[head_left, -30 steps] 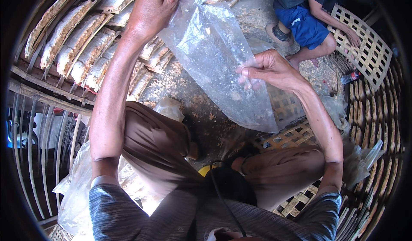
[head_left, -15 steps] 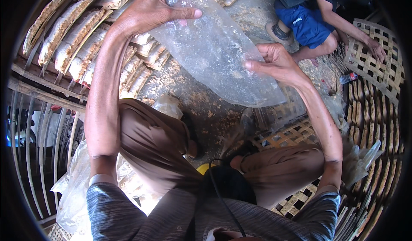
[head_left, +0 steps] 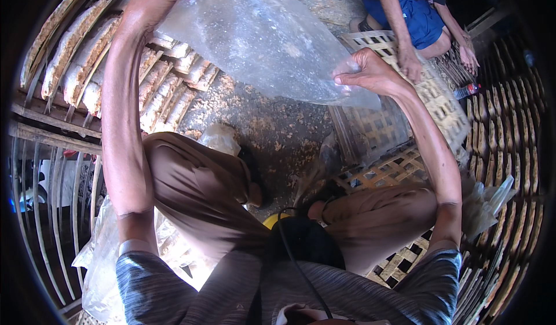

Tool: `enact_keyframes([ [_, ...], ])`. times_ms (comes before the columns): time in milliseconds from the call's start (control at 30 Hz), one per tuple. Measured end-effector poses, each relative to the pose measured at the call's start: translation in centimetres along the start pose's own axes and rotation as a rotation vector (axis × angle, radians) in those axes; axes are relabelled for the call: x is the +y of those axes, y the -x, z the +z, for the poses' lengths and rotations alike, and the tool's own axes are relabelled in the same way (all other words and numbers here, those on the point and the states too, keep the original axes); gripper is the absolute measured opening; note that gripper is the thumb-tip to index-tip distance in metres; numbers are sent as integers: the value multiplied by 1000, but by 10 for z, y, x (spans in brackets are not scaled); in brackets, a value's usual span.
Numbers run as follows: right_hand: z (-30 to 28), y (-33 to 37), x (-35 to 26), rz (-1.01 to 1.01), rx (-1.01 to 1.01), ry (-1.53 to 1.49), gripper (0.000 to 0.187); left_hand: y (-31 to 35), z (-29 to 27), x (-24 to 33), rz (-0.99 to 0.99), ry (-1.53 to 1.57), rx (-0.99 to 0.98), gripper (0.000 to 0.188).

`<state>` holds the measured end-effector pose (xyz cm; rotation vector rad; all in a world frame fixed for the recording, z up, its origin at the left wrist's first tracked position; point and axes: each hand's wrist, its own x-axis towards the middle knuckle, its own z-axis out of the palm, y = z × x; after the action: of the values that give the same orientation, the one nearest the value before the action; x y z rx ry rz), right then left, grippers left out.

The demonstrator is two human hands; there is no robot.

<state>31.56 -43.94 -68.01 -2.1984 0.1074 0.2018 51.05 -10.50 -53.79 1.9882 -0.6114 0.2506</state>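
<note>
A clear plastic sheet (head_left: 260,41), dusted with white specks, is stretched between my two hands above the ground; it could be a flat bag. My left hand (head_left: 153,0) grips its upper left end, with the fingertips partly cut off by the picture's top edge. At the lower right end, my right hand (head_left: 370,76) pinches the plastic between thumb and fingers. White-and-brown crusted slabs (head_left: 87,81) on slatted racks lie close to my left forearm. Below the right hand is a woven bamboo tray (head_left: 394,171).
Another person in blue shorts (head_left: 414,21) sits at the far right, with a hand on a woven bamboo panel (head_left: 443,87). Stacked slatted racks (head_left: 504,145) line the right side. Crumpled plastic (head_left: 104,267) lies by my left elbow. Crumbs cover the ground (head_left: 278,131); a red-capped bottle (head_left: 468,90) lies at the right.
My left hand has moved up and left, pulling the plastic sheet wider. The right hand keeps its pinch. The other person's woven panel has moved left, nearer to my right hand.
</note>
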Motion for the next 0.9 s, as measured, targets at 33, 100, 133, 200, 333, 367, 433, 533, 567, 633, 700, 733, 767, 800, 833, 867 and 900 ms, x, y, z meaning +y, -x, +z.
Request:
enact_keyframes([
  [33, -6, -2, 10, 95, -24, 16, 24, -4, 2, 4, -64, 80, 84, 58],
  [100, -10, -11, 16, 69, 15, -99, 24, -33, -26, -47, 22, -119, 35, 57],
  [133, -16, -1, 27, 106, 53, -138, 24, -47, -19, -87, 159, -333, -143, 67],
  [200, -21, 7, 34, 51, 206, -100, 26, -32, 1, -67, 128, -734, -43, 70],
  [333, -15, 2, -6, -52, 218, -31, 28, 2, 23, -48, 596, -892, -8, 70],
  [367, -9, 3, -20, -63, 194, -3, 29, 12, 41, -40, 551, -666, -210, 71],
  [433, 2, 5, -32, -88, 130, -77, 31, 46, 87, -25, 540, -312, -442, 63],
  [533, 13, 9, -46, -237, 247, 56, 28, 59, 116, -21, 530, -112, -706, 36],
  [567, 13, 10, -48, -258, 320, 13, 29, 58, 121, -20, 508, -62, -823, 29],
  [633, 12, 10, -50, -312, 469, -78, 31, 57, 117, -11, 412, -112, -822, 19],
  [700, 9, 17, -54, -260, 439, -114, 29, 60, 121, -14, 362, -67, -764, 21],
  [733, 9, 18, -57, -241, 421, -133, 28, 62, 119, -12, 359, -15, -758, 21],
  [767, 9, 18, -58, -248, 394, -132, 29, 66, 118, -9, 355, 37, -751, 21],
  [800, 9, 18, -59, -256, 366, -130, 29, 67, 117, -7, 350, 89, -744, 21],
  [833, 9, 19, -60, -264, 339, -128, 29, 67, 119, -6, 324, 136, -758, 21],
  [867, 9, 20, -62, -260, 337, -130, 29, 68, 122, -6, 296, 183, -772, 23],
  [900, 8, 21, -66, -256, 335, -133, 28, 67, 122, -6, 269, 230, -785, 25],
])
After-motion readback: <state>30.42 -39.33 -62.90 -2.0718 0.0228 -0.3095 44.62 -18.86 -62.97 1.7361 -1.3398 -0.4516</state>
